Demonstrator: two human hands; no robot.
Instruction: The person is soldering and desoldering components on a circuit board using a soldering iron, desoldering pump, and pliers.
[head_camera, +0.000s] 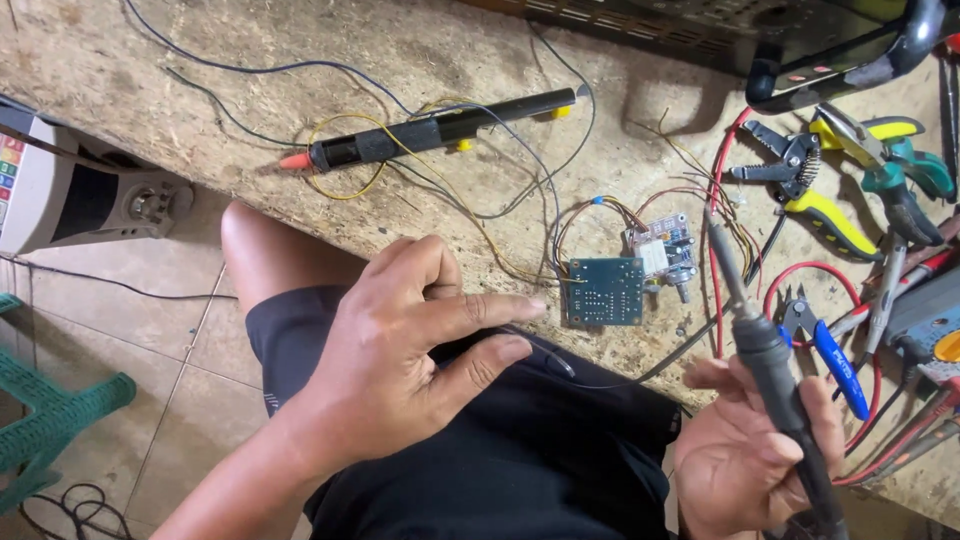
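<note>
At centre left, the left hand (400, 340) hovers above the lap with its grip half open, fingers pointing toward the green circuit board (604, 291), holding nothing. The board lies mid-frame near the counter (130, 90) edge, thin wires (590, 215) attached, a smaller module (662, 252) just beside it. At lower right, the right hand (745, 450) grips a soldering iron (765, 350), its tip raised clear of the board: soldering seems not yet resumed.

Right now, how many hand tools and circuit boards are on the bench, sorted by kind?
Pliers and cutters: 3, namely yellow-handled, teal-handled, blue-handled
Circuit boards: 2, the green board and the small board with knobs
Desoldering pump: 1
Soldering iron: 1, held in the right hand
Total: 7
</note>
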